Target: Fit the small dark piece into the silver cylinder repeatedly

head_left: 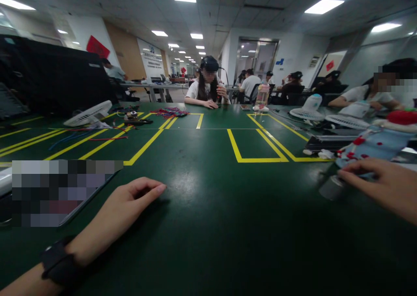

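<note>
My left hand [138, 196] hovers low over the green table [208, 209], thumb and forefinger pressed together in a pinch; whatever lies between the tips, if anything, is too small to make out. A black band circles that wrist. At the right, my right hand [368, 181] is pinched beside a small grey cylinder [331, 188]. Its fingertips are at the cylinder's upper right edge, and the cylinder is slightly blurred. Whether the fingers grip it or only touch it is not clear.
A blurred-out flat device [97, 196] lies left. Behind are a white fan [91, 113], tangled wires [171, 112] and a clear bottle [262, 97]. A blue-and-red plush item [378, 144] stands beyond my right hand. A person [208, 87] sits opposite; another is at right.
</note>
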The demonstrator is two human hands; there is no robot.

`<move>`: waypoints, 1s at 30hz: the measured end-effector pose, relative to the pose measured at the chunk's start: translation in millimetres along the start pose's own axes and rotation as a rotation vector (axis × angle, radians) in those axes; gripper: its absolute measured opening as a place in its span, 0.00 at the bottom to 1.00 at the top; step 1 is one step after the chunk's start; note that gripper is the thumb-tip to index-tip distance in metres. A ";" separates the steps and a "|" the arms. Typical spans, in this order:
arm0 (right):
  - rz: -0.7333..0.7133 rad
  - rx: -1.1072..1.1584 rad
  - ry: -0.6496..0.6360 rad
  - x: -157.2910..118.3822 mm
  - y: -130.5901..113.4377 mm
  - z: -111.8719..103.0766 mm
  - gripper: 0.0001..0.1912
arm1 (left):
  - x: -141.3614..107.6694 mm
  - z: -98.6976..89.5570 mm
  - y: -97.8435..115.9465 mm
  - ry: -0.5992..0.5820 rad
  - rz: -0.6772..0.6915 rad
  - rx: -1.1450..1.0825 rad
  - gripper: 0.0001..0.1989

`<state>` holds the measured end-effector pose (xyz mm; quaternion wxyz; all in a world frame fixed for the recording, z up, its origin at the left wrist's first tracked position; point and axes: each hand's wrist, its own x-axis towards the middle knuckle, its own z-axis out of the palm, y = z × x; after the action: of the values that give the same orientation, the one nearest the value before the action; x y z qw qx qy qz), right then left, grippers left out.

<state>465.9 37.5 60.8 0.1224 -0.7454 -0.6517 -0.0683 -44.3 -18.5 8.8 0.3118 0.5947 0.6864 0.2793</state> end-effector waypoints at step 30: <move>0.046 0.267 -0.139 -3.2 27.0 6.8 0.20 | -1.0 -0.9 1.3 -0.007 0.017 0.029 0.19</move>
<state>491.7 33.0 51.0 0.1767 -0.7401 -0.6446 0.0738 -44.0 -19.3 10.4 0.3032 0.6061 0.6841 0.2698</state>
